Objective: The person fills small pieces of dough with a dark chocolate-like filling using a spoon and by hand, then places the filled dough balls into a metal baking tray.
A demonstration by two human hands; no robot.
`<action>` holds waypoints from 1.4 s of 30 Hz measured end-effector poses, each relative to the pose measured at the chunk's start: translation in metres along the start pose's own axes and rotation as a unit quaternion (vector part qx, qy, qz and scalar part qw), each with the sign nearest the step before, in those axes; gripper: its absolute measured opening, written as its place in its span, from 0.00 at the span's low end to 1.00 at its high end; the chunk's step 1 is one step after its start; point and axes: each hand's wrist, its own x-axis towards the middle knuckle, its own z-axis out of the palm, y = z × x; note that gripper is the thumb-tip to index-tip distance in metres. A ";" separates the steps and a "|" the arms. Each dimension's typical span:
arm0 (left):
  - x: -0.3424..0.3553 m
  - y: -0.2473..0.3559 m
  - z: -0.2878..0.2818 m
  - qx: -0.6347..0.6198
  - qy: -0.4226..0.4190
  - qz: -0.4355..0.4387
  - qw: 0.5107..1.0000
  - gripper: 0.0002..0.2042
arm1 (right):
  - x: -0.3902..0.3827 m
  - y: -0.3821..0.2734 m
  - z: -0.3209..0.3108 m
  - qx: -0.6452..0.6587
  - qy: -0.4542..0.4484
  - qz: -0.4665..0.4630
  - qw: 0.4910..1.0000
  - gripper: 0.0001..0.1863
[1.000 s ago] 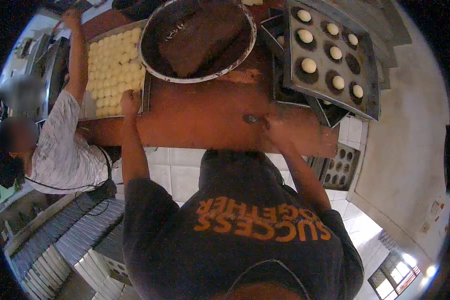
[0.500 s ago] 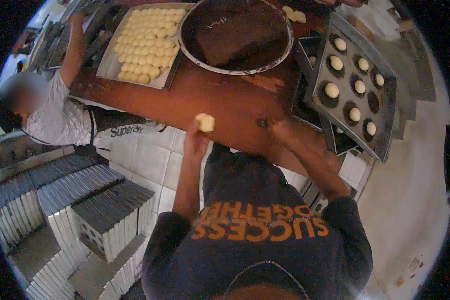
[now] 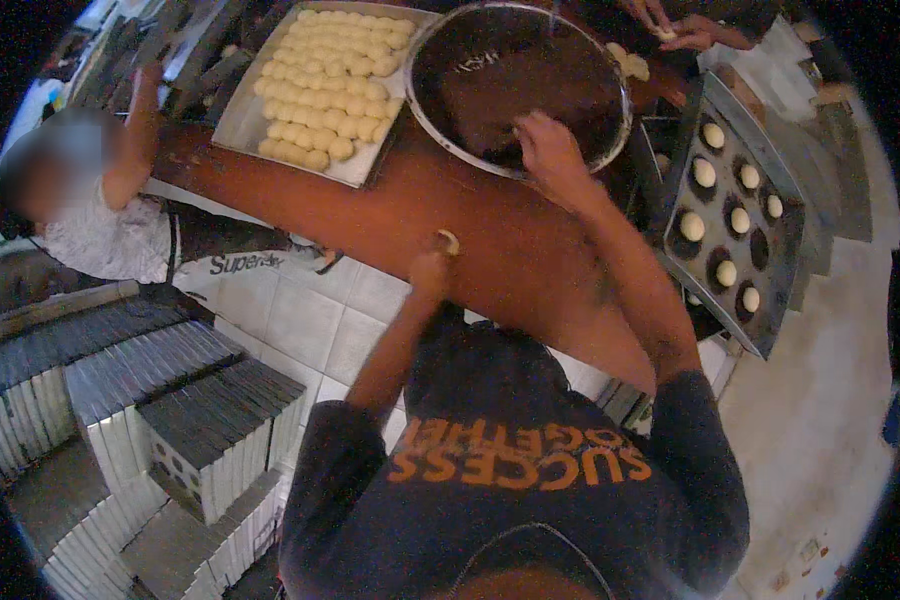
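Your left hand (image 3: 432, 268) is curled around a piece of dough (image 3: 448, 242), whose pale edge shows past your fingers, just above the near side of the brown table (image 3: 370, 222). Your right hand (image 3: 552, 152) reaches over the near rim of a large round bowl (image 3: 470, 160), with its fingers bunched together at the dark filling (image 3: 510, 75); you cannot tell from this view whether they grip anything.

Left of the bowl, close to its rim, sits a pale tray (image 3: 238, 122) packed with rows of dough balls (image 3: 320, 100). Right of your right forearm, a dark baking pan (image 3: 715, 203) rests tilted on other pans, with dough balls spaced apart on it. Beyond the bowl, a co-worker's hands (image 3: 692, 33) hold a small pale piece, and flattish pale pieces (image 3: 630, 63) lie by the far right rim. To your left stands a person in a whitish shirt (image 3: 110, 235), with stacked pans (image 3: 220, 405) nearer you.
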 end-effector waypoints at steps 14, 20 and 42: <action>-0.014 0.044 -0.049 -0.010 0.019 0.016 1.000 0.11 | 0.060 0.031 0.032 -0.088 -0.148 -0.083 0.982 0.10; 0.010 0.056 -0.057 -0.617 0.096 -0.104 0.774 0.13 | -0.046 0.019 0.001 0.169 -0.035 0.045 0.984 0.13; -0.089 0.161 -0.050 -0.848 0.010 -0.051 0.528 0.16 | -0.283 0.027 0.060 0.015 -0.110 0.315 0.943 0.14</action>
